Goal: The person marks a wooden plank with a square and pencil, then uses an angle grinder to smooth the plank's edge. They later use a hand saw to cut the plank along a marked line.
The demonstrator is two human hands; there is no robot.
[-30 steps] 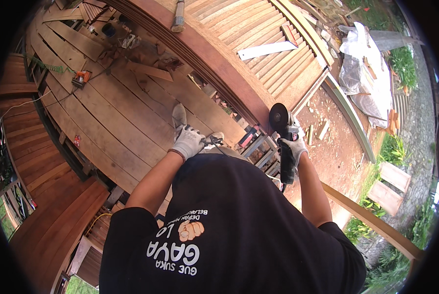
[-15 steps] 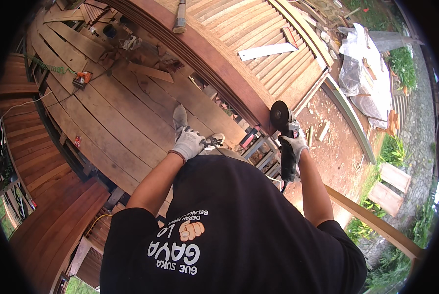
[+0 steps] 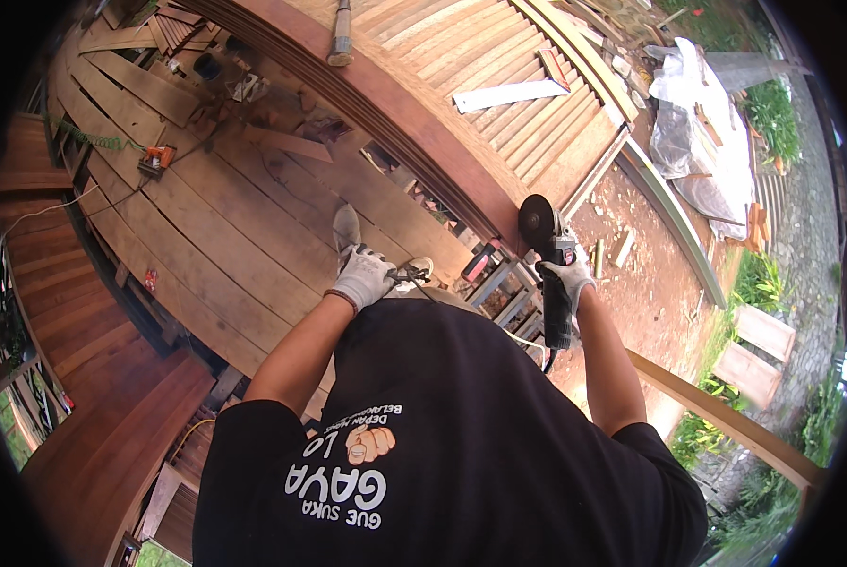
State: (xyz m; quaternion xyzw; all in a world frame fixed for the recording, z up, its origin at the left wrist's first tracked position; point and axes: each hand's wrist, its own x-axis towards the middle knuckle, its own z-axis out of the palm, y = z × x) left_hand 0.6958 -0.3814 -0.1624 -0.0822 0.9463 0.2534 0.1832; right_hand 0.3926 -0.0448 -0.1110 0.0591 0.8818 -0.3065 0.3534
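Note:
My right hand (image 3: 574, 277), in a pale work glove, grips a black angle grinder (image 3: 556, 310). Its dark round disc (image 3: 537, 222) points away from me, close to the end of a stack of reddish-brown wooden panels (image 3: 485, 194). From the grinder's near end a cord runs down toward my body. My left hand (image 3: 362, 278), gloved too, is closed around a black cord (image 3: 412, 275) in front of my waist. Across the top louvred panel lies a carpenter's square (image 3: 513, 95) with a white blade. A wooden-handled tool (image 3: 341, 42) rests farther left on that panel.
Wooden planks (image 3: 225, 227) form the floor at left, with an orange power tool (image 3: 157, 159) on it. Below the panels' end are a red and black object (image 3: 481, 260) and metal steps or bars. Plastic sheeting (image 3: 697, 142) covers a pile at right. A wooden rail (image 3: 726, 420) crosses at lower right.
The view has shifted very slightly, so the panels and square sit a little farther left. Both hands keep their holds on the grinder and cord.

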